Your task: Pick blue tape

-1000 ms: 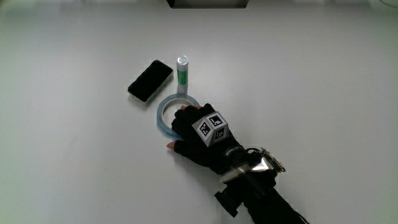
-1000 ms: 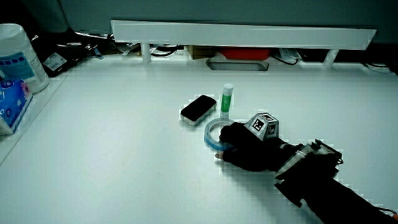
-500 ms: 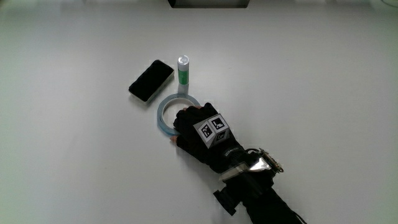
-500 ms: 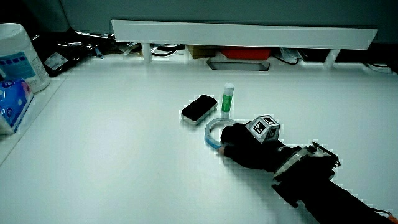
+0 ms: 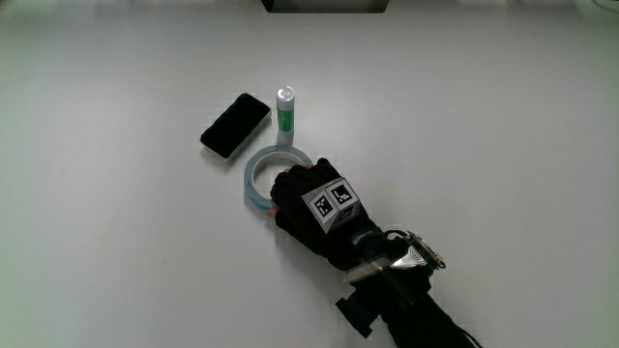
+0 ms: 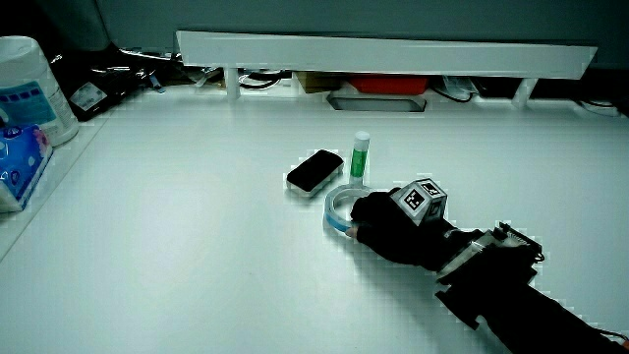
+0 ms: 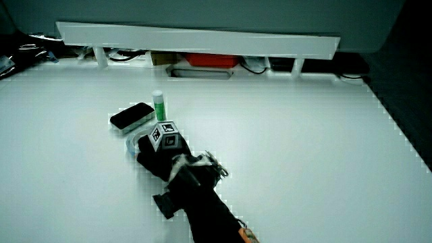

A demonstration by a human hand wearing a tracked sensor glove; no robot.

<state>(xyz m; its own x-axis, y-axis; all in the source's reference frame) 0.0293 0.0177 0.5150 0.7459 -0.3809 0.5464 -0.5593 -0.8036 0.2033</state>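
Fingers (image 5: 283,184) curled down over the rim of the blue tape (image 5: 259,174), on the side of the ring nearest the person; they appear to grip it. A fingertip shows at the rim's outer edge in the main view. The tape lies flat on the table (image 5: 484,126).

Blue tape: thin, pale translucent blue ring with a wide open centre, the white table showing through the hole. About half of the ring is visible, the remainder covered by the hand (image 5: 311,205). In both side views only an arc shows beside the glove (image 6: 340,212) (image 7: 133,144).

Hand: black glove, patterned cube (image 5: 331,202) on its back, forearm running toward the person's edge of the table.

Around the tape: a green and white tube (image 5: 283,109) stands upright, its base touching or just beside the ring on the side farther from the person. A black phone (image 5: 233,125) lies flat beside the tube, near the ring but apart from it.

Containers: a white tub with a blue label (image 6: 28,88) stands at the table's edge in a side view; contents not visible. A blue packet (image 6: 18,167) lies just beside it, nearer to the person.
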